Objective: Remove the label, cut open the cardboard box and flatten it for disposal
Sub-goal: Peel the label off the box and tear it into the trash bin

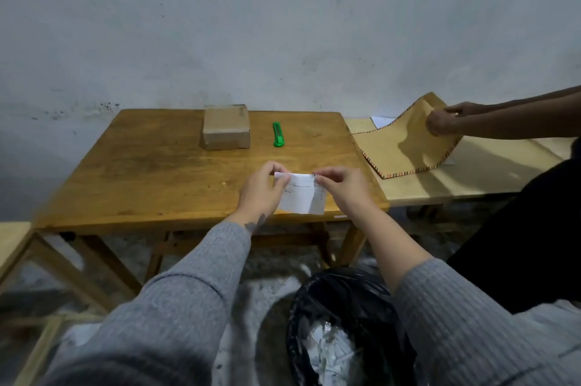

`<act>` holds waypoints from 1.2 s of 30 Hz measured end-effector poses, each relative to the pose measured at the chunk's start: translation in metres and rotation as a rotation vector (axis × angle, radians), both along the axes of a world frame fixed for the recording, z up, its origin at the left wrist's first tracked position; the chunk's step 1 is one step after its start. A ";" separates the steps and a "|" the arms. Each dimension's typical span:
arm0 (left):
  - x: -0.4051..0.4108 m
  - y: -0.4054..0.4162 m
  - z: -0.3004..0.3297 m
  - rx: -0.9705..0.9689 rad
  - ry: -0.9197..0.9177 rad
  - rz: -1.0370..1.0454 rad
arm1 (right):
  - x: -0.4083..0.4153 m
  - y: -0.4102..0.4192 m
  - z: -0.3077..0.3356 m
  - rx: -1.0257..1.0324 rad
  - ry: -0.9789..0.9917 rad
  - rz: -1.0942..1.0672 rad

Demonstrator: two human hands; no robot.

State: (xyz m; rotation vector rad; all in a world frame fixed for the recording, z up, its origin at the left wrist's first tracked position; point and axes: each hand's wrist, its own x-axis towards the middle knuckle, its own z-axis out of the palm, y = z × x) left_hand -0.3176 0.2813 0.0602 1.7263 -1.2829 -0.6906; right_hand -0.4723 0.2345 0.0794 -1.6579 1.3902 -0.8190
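A white printed label hangs above the near edge of the wooden table, held by its top corners. My left hand pinches the left corner and my right hand pinches the right corner. A small closed cardboard box sits at the back of the table, well beyond both hands. To its right lies a green utility knife.
A bin lined with a black bag stands on the floor below my right arm, with white scraps inside. At right, another person's hands hold flat cardboard on a lighter table. A third table corner shows at left.
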 end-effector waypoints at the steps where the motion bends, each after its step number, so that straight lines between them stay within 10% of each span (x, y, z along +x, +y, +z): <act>1: -0.012 0.003 -0.001 -0.003 0.022 -0.009 | -0.012 0.002 0.000 0.006 -0.004 0.022; 15: -0.124 0.048 -0.047 0.070 -0.133 0.052 | -0.111 0.033 -0.039 -0.150 0.376 0.268; 21: -0.131 0.054 -0.049 0.117 -0.664 -0.013 | -0.123 0.040 -0.056 -0.209 0.442 0.370; 36: -0.154 0.044 -0.079 0.345 -0.183 0.079 | -0.135 0.056 -0.085 -0.508 0.430 0.307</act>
